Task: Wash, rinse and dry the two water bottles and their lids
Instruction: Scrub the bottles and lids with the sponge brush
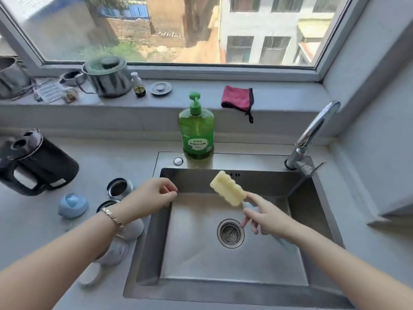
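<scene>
Brush ready, bottles waiting.
Right grip (261,218) grasps the sponge brush (228,189) by its handle; left grip (154,195) hangs loosely curled, empty. Just left of it on the desk (100,157) stand two steel bottles (119,189): probably rigid, slippery when wet, best held round the body, mostly hidden under the forearm.

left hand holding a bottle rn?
No, the left hand is empty by the sink rim; the sponge brush is in the right hand.

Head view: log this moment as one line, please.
right hand: holds sponge brush over sink | left hand: empty, above sink's left rim | open bottle: on counter | soap bottle: behind sink
</scene>
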{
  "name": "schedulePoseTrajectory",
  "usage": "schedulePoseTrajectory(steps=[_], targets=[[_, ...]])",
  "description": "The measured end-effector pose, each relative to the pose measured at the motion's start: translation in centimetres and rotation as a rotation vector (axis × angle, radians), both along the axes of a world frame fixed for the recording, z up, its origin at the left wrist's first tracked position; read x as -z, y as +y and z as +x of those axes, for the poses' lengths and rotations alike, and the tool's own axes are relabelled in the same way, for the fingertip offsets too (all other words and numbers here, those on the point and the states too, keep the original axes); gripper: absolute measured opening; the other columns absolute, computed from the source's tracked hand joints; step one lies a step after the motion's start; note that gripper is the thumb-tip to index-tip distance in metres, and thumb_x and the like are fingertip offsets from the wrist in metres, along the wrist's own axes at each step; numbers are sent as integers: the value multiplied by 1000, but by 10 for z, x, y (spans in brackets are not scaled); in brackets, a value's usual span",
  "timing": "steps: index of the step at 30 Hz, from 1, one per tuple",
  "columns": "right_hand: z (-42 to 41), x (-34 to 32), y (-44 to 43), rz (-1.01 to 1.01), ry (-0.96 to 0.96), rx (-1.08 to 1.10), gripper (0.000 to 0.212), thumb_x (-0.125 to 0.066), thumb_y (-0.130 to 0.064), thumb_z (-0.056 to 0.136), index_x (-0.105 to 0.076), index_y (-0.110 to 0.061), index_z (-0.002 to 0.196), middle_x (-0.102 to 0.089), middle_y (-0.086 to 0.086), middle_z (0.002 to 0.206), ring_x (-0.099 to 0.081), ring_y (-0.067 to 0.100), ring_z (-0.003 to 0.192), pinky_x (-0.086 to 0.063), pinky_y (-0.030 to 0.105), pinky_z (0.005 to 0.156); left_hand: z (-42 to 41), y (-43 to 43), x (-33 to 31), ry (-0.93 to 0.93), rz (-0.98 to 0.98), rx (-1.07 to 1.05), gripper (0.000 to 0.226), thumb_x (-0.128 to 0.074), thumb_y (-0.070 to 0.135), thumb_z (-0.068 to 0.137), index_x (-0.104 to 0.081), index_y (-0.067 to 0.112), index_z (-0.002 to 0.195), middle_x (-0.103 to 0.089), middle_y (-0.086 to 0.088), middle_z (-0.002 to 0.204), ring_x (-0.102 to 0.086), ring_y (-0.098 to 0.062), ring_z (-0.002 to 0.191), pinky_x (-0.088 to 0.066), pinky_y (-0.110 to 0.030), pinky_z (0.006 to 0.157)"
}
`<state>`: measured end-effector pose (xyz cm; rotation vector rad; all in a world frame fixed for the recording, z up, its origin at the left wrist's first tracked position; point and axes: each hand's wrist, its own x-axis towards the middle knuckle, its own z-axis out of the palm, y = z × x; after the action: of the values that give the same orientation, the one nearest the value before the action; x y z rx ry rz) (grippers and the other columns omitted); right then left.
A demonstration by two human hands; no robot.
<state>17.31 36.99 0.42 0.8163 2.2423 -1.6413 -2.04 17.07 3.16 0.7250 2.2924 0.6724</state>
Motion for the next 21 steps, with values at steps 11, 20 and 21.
schedulePoseTrajectory(steps=[11,20,21], targets=[[-102,-39,44,-317,76,384,35,-31,9,89,-47,-7,116,-56,4,111,-69,11,68,-43,15,44,-128,120,-63,514,315,-35,32,-43,16,96,-53,11,126,-54,-9,126,-51,-22,114,-37,-31,97],[-167,-47,60,-518,28,365,26,-48,-30,94,-51,-16,115,-59,3,86,-63,14,51,-27,16,37,-168,210,-45,252,7,233,43,-25,36,102,-52,17,130,-53,-6,133,-48,-22,121,-34,-25,94],[-172,-45,62,-454,13,344,30,-49,-39,93,-53,-16,113,-60,1,85,-63,13,52,-28,17,40,-170,211,-41,250,10,234,42,-27,35,102,-52,16,129,-54,-6,132,-48,-22,119,-33,-23,90]])
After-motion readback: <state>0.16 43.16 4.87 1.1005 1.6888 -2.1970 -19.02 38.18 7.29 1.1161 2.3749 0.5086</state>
